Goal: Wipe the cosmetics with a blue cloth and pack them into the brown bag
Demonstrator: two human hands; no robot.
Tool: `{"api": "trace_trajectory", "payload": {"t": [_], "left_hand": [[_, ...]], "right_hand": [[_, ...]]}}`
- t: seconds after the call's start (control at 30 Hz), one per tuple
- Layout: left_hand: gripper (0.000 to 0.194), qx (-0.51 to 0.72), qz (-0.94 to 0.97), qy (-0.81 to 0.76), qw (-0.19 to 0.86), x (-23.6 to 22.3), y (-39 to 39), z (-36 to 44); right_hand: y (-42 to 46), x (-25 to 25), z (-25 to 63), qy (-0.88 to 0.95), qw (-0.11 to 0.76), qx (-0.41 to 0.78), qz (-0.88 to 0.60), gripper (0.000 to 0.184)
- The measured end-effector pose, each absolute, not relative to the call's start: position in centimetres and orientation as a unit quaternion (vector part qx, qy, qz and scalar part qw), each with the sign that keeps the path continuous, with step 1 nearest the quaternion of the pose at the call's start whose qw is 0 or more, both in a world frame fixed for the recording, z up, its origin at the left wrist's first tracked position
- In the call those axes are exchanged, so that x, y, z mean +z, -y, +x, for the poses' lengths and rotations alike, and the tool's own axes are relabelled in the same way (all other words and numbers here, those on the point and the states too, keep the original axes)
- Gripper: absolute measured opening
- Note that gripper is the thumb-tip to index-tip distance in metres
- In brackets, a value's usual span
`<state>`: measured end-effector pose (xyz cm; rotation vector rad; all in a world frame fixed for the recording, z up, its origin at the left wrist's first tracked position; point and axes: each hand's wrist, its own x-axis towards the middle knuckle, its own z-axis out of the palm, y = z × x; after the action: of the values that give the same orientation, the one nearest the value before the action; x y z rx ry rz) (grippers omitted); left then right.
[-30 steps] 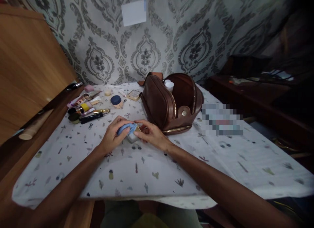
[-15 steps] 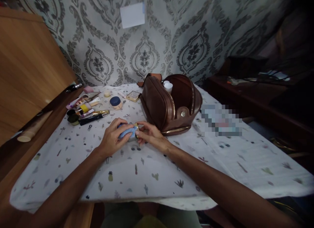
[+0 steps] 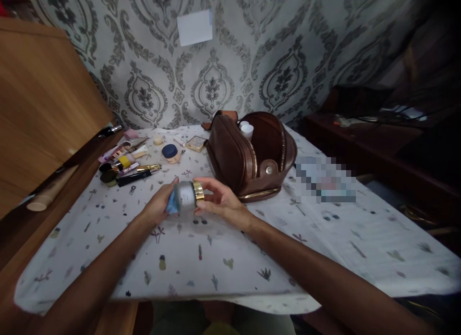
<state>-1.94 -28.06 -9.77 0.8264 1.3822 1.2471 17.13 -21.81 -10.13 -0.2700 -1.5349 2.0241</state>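
The right hand (image 3: 228, 206) is partly curled, its thumb and fingers closed on the gold lid (image 3: 199, 191) of a frosted jar (image 3: 185, 197), with a gap between its palm and the lid. The left hand (image 3: 160, 204) is bent around the other end of the jar, pressing a blue cloth (image 3: 172, 204) to it (how far its fingers wrap behind is hidden). Between the two hands, the jar is tipped on its side, lid toward the right hand, just above the patterned tablecloth (image 3: 223, 258).

Just beyond the right hand stands a brown bag (image 3: 228, 152), unzipped and gaping, with white containers (image 3: 247, 130) inside its opening. Farther out to the right of that hand, a blurred-out patch covers something flat on the cloth.

Beyond the left hand, and a little to its right, sits a blue-lidded pot (image 3: 170, 153); behind that are a small pale pot (image 3: 158, 140) and, beside the bag, a gold-edged compact (image 3: 196, 143). Farther out and left of the left hand lies a cluster of cosmetics (image 3: 122, 163), a black tube (image 3: 135, 177) nearest to it.
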Motion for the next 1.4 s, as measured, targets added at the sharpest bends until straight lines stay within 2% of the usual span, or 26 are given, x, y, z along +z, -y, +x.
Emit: {"api": "trace_trajectory", "payload": {"t": [0.2,0.4,0.63,0.83,0.93,1.07,1.27,1.4], "left_hand": [[0.083,0.482,0.345,-0.553,0.587,-10.1,28.4,-1.5],[0.078,0.457,0.354,-0.568,0.586,-10.2,28.9,-1.9],[0.063,0.444,0.365,-0.571,0.586,-9.2,28.8,-1.7],[0.058,0.482,0.325,-0.609,0.54,-9.0,28.6,-1.3],[0.059,0.537,0.336,-0.615,0.47,-9.2,28.3,-1.2],[0.061,0.595,0.352,-0.613,0.382,-9.1,28.2,-1.5],[0.055,0.571,0.304,-0.668,0.367,-9.3,28.3,-1.8],[0.05,0.526,0.409,-0.663,0.342,-9.8,28.6,-1.6]], "right_hand": [[21.5,-10.5,17.0,0.623,0.378,0.667,-0.159,0.06],[21.7,-10.9,17.5,0.752,0.442,0.461,-0.162,0.046],[22.2,-10.5,18.1,0.866,0.377,0.214,-0.249,0.032],[22.1,-10.5,18.2,0.895,0.338,0.117,-0.267,0.039],[22.3,-10.7,18.1,0.897,0.337,0.119,-0.261,0.042],[22.4,-11.4,17.8,0.895,0.343,0.189,-0.214,0.041],[22.3,-11.4,17.6,0.837,0.39,0.358,-0.14,0.049],[22.5,-11.2,17.3,0.757,0.419,0.485,-0.128,0.051]]}}
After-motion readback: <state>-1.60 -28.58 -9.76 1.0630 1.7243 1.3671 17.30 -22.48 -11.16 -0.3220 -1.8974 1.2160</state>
